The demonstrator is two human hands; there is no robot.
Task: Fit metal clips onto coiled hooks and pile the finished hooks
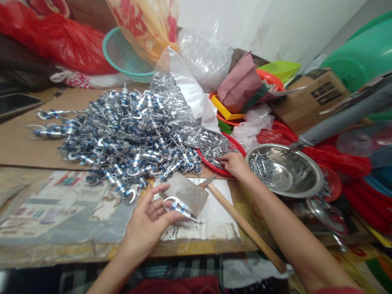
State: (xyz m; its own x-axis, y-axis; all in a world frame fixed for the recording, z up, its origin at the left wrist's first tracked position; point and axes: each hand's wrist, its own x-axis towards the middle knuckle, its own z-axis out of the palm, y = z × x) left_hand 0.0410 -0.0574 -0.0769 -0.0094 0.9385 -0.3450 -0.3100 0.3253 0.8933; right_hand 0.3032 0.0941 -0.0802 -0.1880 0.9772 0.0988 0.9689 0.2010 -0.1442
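My left hand holds a small metal clamp piece with a blue band just above a flat metal block on the table. My right hand reaches into a red plate of small grey metal parts, fingertips among them. A large pile of finished silver and blue clamps lies on cardboard to the left. A steel bowl with screws sits right of my right hand.
A wooden-handled tool lies diagonally under my right forearm. Clear plastic bags, a teal basket, red bags, a cardboard box and coloured plastic trays crowd the back. A grey pipe slants in from the right.
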